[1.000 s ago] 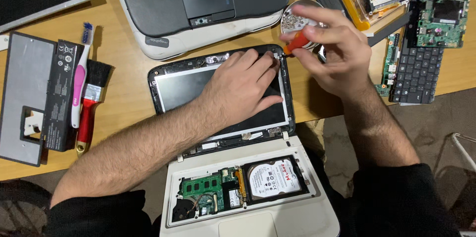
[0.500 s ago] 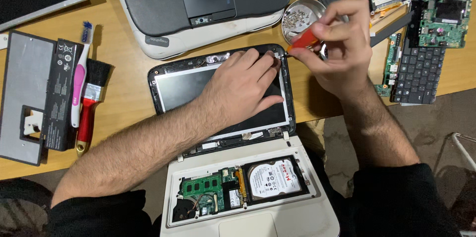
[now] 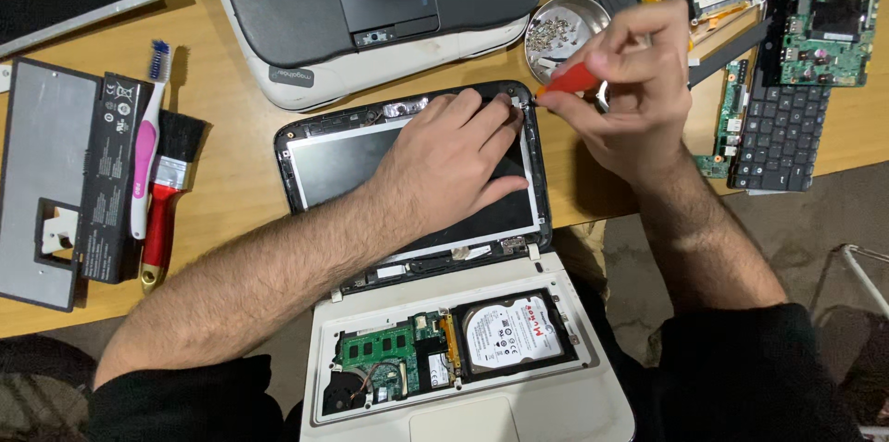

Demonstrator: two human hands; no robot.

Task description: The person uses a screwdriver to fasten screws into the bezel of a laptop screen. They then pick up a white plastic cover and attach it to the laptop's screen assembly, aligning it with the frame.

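A small opened laptop lies in front of me, its bare screen panel (image 3: 333, 169) flat on the wooden table and its white base (image 3: 556, 405) showing a memory board and a hard drive (image 3: 514, 333). My left hand (image 3: 444, 164) presses flat on the screen, fingertips near its top right corner. My right hand (image 3: 634, 99) grips a red-handled screwdriver (image 3: 567, 81), whose tip sits at that corner of the black bezel.
A round metal dish of screws (image 3: 560, 30) stands just behind the screwdriver. A grey-and-white laptop (image 3: 389, 7) lies at the back. A battery (image 3: 65, 174), toothbrush (image 3: 148, 141) and red brush (image 3: 167, 201) lie left. A keyboard (image 3: 782, 132) and circuit boards (image 3: 829, 21) lie right.
My right hand has tilted the screwdriver handle lower and brought it nearer the screen corner. The left hand has stayed flat on the panel.
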